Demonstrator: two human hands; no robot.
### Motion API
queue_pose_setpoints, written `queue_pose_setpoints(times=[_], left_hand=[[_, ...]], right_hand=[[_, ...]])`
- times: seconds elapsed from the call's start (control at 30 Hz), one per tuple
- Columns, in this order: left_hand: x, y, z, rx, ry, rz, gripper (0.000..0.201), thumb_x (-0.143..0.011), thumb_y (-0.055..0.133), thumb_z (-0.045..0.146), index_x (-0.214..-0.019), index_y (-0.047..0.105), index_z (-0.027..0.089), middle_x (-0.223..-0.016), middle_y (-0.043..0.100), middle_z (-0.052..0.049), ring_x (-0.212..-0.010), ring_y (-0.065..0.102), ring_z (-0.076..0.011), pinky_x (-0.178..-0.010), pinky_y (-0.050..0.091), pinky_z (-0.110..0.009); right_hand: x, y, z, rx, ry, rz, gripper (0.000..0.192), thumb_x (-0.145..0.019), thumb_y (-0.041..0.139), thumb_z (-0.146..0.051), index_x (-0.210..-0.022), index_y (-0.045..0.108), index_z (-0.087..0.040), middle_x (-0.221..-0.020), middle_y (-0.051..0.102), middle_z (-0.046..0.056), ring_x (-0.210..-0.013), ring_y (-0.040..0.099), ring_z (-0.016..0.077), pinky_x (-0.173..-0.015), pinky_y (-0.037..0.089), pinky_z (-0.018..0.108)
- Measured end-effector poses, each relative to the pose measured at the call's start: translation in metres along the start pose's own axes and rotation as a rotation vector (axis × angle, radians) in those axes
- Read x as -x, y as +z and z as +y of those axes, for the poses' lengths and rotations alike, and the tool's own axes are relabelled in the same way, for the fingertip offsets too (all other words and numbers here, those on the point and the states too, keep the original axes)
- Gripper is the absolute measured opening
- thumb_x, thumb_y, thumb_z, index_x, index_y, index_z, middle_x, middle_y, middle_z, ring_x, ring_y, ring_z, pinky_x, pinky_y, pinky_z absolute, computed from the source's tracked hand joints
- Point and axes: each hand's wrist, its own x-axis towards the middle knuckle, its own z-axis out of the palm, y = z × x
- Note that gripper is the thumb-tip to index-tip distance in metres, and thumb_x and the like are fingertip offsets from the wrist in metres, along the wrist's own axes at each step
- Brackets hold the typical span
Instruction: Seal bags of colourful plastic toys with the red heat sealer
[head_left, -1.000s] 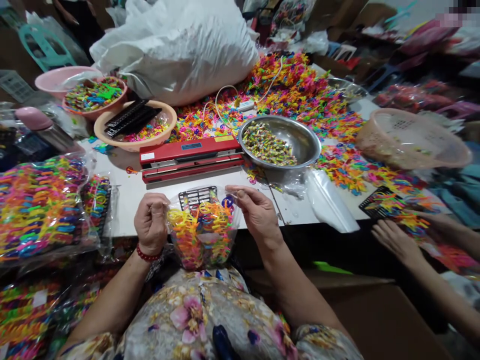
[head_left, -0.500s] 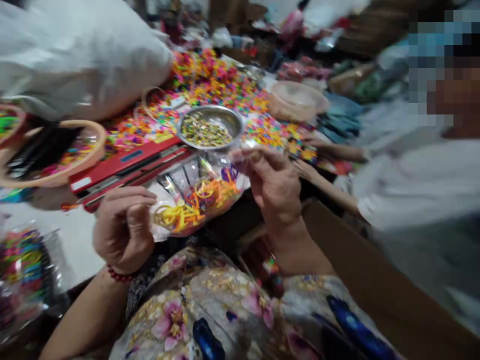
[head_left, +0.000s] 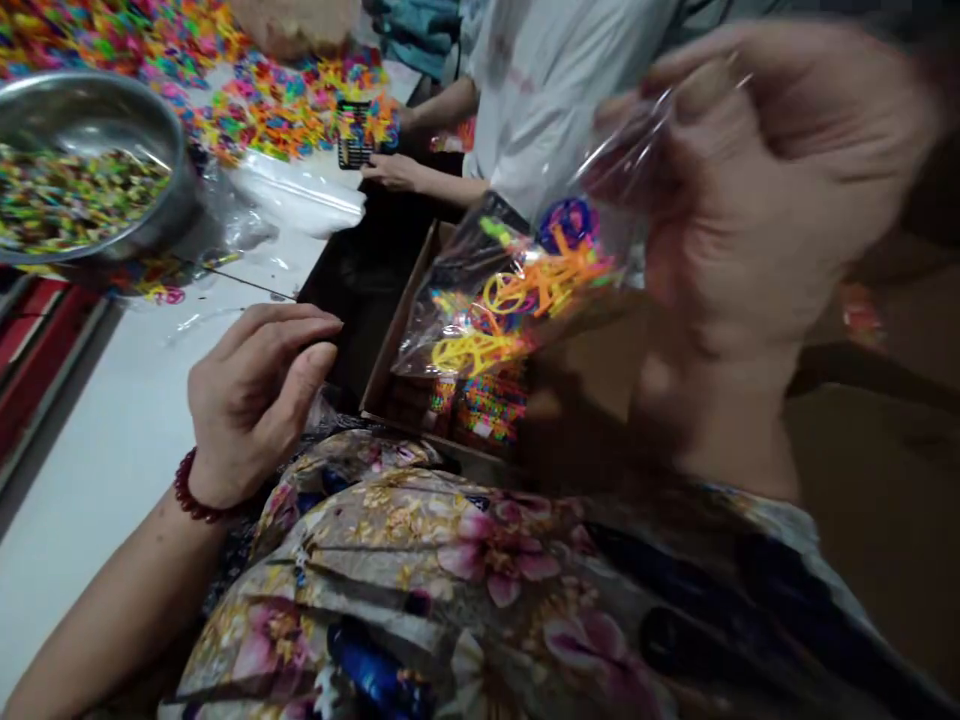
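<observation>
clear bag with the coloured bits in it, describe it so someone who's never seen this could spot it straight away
Start at the big blurred right hand near the top right. Hanging from its fingers is the clear bag, held in the air above an open cardboard box beside the white table. Unlike the flat empty bags on the table, it bulges with orange, yellow and purple plastic pieces.

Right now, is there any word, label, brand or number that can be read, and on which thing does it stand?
None can be read.
Small pale tags on the packed bundles in the brown cardboard box: too blurred to read.
Clear plastic bag of coloured plastic pieces in the right hand: no print visible.
</observation>
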Motion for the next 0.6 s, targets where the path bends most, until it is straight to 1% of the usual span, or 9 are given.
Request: queue_pose_setpoints(times=[0.07,0.13,0.23,0.3,0.37,0.47,0.53,0.6], left_hand=[[0.0,0.01,-0.014,0.015,-0.099,-0.097,0.015,-0.095,0.061,0.024,-0.097,0.074,0.018,-0.097,0.072,-0.004,-0.091,0.066,-0.0147,-0.083,0.051,-0.029],[0.005,0.015,-0.028,0.024,-0.213,-0.167,0.018,-0.095,0.061,0.028,-0.093,0.074,0.016,-0.091,0.071,-0.003,-0.084,0.064,-0.0125,-0.077,0.049,-0.025],[0.018,0.017,-0.046,-0.007,-0.369,-0.213,0.021,-0.094,0.063,0.034,-0.09,0.074,0.017,-0.087,0.071,-0.001,-0.079,0.062,-0.0117,-0.075,0.047,-0.023],[0.028,0.016,-0.055,-0.032,-0.441,-0.233,0.022,-0.093,0.063,0.036,-0.089,0.075,0.018,-0.086,0.071,-0.001,-0.079,0.061,-0.0122,-0.076,0.046,-0.024],[0.038,0.014,-0.061,-0.048,-0.507,-0.237,0.021,-0.092,0.064,0.037,-0.089,0.076,0.02,-0.087,0.071,0.0,-0.08,0.061,-0.0127,-0.075,0.045,-0.024],[0.051,0.009,-0.067,-0.058,-0.625,-0.189,0.022,-0.091,0.066,0.039,-0.089,0.076,0.02,-0.088,0.07,-0.001,-0.077,0.058,-0.0124,-0.07,0.042,-0.023],[0.057,0.006,-0.068,-0.073,-0.714,-0.138,0.024,-0.09,0.067,0.041,-0.089,0.077,0.02,-0.085,0.069,-0.001,-0.072,0.054,-0.0115,-0.065,0.039,-0.023],[0.062,0.002,-0.068,-0.101,-0.786,-0.09,0.026,-0.089,0.068,0.044,-0.089,0.077,0.019,-0.078,0.065,0.0,-0.066,0.049,-0.0107,-0.059,0.035,-0.024]], right_hand=[[0.014,-0.026,0.033,0.073,0.09,0.025,0.007,-0.091,0.07,-0.023,-0.093,0.077,-0.025,-0.089,0.073,-0.001,-0.084,0.07,0.0161,-0.079,0.058,0.032],[0.031,-0.045,0.074,0.104,0.246,0.036,0.004,-0.088,0.073,-0.024,-0.09,0.077,-0.025,-0.088,0.074,0.001,-0.082,0.071,0.0165,-0.081,0.058,0.033],[0.067,-0.065,0.14,0.026,0.52,0.057,0.004,-0.087,0.072,-0.022,-0.088,0.076,-0.021,-0.087,0.074,0.002,-0.08,0.069,0.015,-0.082,0.058,0.032],[0.092,-0.074,0.182,-0.063,0.729,0.091,0.004,-0.086,0.071,-0.02,-0.088,0.074,-0.02,-0.087,0.073,0.001,-0.079,0.068,0.0131,-0.082,0.057,0.029],[0.116,-0.078,0.221,-0.138,0.923,0.109,0.002,-0.086,0.071,-0.02,-0.087,0.073,-0.02,-0.086,0.072,0.002,-0.076,0.067,0.0112,-0.077,0.056,0.024],[0.141,-0.075,0.267,-0.181,1.11,0.11,0.005,-0.083,0.074,-0.023,-0.084,0.071,-0.019,-0.085,0.071,0.002,-0.075,0.065,0.0105,-0.073,0.054,0.021],[0.15,-0.067,0.289,-0.176,1.237,0.094,0.01,-0.081,0.077,-0.025,-0.082,0.069,-0.02,-0.082,0.069,0.001,-0.079,0.063,0.0108,-0.073,0.053,0.02],[0.155,-0.055,0.304,-0.179,1.381,0.051,0.019,-0.08,0.079,-0.033,-0.077,0.064,-0.021,-0.075,0.062,-0.001,-0.085,0.06,0.0116,-0.069,0.051,0.019]])
